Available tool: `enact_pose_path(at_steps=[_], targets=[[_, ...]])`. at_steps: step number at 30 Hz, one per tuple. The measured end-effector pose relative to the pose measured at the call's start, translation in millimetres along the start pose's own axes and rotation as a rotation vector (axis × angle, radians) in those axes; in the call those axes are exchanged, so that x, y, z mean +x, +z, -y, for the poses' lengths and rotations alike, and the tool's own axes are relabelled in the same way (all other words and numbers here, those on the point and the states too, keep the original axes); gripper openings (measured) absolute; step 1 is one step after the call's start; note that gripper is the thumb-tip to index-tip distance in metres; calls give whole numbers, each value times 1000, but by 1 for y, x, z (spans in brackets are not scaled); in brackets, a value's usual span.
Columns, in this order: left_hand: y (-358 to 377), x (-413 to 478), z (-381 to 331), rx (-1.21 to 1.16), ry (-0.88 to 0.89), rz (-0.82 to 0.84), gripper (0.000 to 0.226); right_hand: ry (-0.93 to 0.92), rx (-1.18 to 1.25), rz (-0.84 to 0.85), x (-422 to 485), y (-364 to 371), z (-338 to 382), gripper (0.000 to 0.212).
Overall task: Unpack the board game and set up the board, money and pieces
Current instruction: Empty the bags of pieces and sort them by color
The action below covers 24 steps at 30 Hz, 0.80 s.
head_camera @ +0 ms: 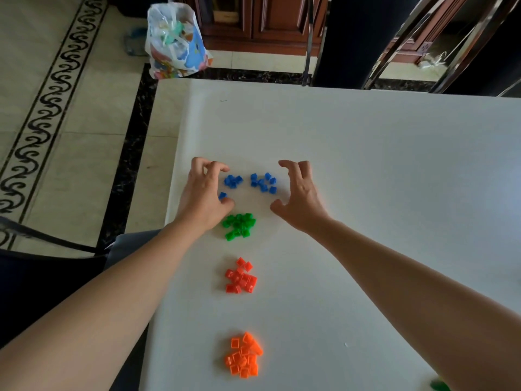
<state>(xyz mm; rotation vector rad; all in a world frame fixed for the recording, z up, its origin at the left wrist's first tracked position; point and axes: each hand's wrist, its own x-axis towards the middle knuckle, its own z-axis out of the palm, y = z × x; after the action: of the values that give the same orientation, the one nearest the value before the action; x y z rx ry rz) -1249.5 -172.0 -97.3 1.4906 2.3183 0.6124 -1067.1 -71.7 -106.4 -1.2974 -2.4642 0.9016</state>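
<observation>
sweeping the scattered blue pieces (262, 182) near the tabletop's (366, 165) left edge into one heap goes best with low, slow pushes; left hand (205, 191) and right hand (299, 197) flank them, half-curled, holding nothing.

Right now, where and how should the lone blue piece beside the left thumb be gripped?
Probably pinch the lone blue piece by two opposite side walls, coming straight down with the left hand. It is small and blocky, lies on the table apart from the other blue pieces, so its sides look free.
</observation>
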Motion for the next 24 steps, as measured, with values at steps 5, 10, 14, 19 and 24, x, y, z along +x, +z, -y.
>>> enact_pose_path(at_steps=[5, 10, 14, 19, 24], targets=[[1, 2, -9, 7, -132, 70, 53, 85, -6, 85, 9, 4, 11, 68], [4, 12, -10, -38, -133, 94, 52, 31, -21, 104, 26, 14, 29, 50], [4, 15, -9, -48, -90, 102, 51, -3, -14, 119, 32, 20, 38, 48], [4, 13, -6, -42, -76, 88, 47, -33, 26, 132, 29, 24, 42, 43], [-1, 6, -9, -23, -104, 113, 53, 5, 71, 160, 26, 20, 45, 60]])
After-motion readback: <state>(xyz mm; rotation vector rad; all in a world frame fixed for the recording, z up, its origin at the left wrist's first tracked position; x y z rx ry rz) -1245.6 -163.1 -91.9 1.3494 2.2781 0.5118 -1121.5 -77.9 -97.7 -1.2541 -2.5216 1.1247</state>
